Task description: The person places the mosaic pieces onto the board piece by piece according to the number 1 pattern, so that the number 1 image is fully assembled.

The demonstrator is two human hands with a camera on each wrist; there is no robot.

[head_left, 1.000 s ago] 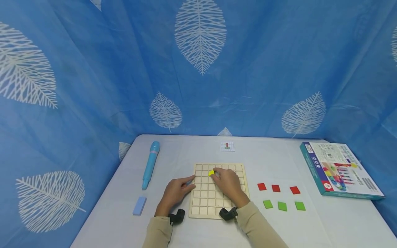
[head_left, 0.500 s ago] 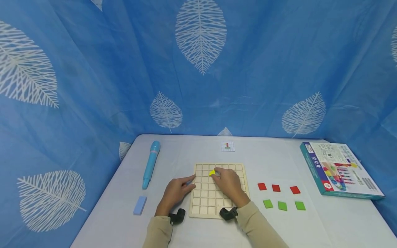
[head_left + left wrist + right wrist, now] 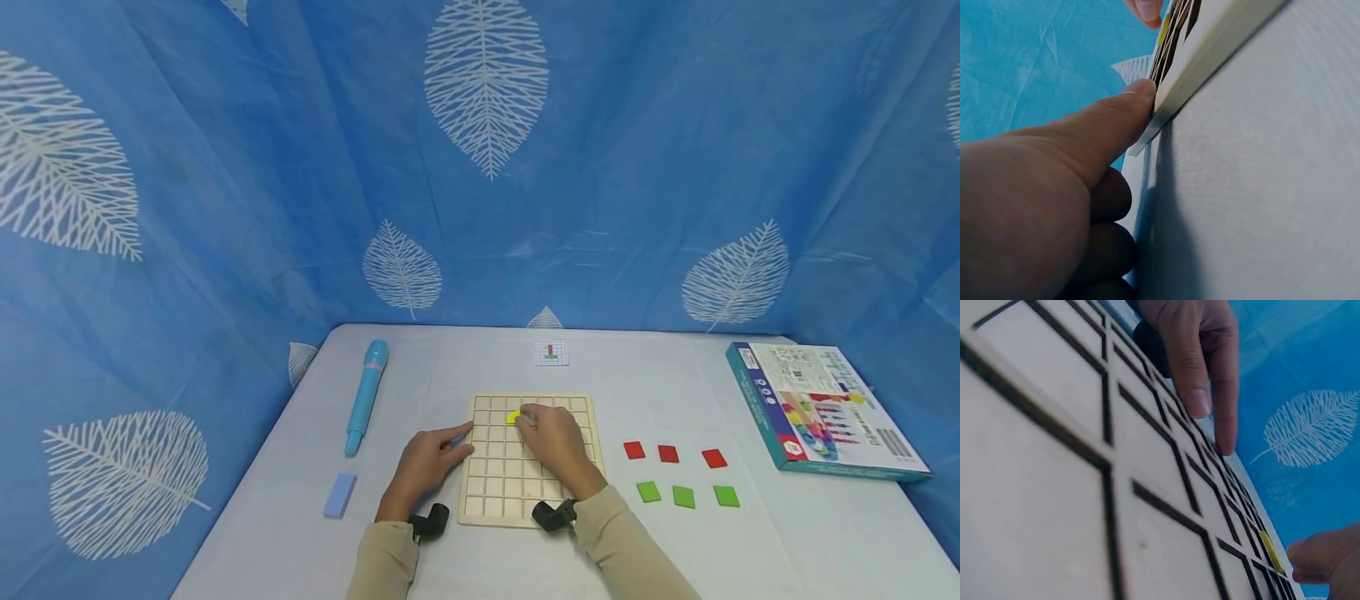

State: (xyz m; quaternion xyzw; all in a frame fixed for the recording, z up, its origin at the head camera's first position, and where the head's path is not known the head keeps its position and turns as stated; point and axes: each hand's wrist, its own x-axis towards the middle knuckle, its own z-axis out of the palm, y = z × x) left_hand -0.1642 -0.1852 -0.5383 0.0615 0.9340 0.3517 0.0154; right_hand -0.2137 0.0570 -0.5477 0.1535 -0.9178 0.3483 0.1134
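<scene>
A square wooden grid board [image 3: 492, 487] lies on the white table, with a yellow square tile [image 3: 513, 417] in its upper part. My right hand [image 3: 557, 439] has thumb and index finger at the tile's right edge. In the right wrist view the yellow tile [image 3: 1272, 552] shows low over the far cells, the fingertips [image 3: 1297, 551] right beside it. My left hand [image 3: 422, 467] rests at the board's left side, index finger and thumb stretched to the edge. One fingertip [image 3: 1143, 89] touches the board's rim [image 3: 1207, 62] in the left wrist view.
Right of the board lie red tiles [image 3: 668, 454] above green tiles [image 3: 683, 497]. A small pattern card [image 3: 551, 353] lies behind the board, and a printed box [image 3: 825, 412] at the far right. A blue microphone-shaped thing [image 3: 365, 398] and a light-blue block [image 3: 340, 496] lie left.
The yellow tile has gone from tilted in the right fingers to lying flat in the grid, slightly further right. The left hand has stayed at the board's edge.
</scene>
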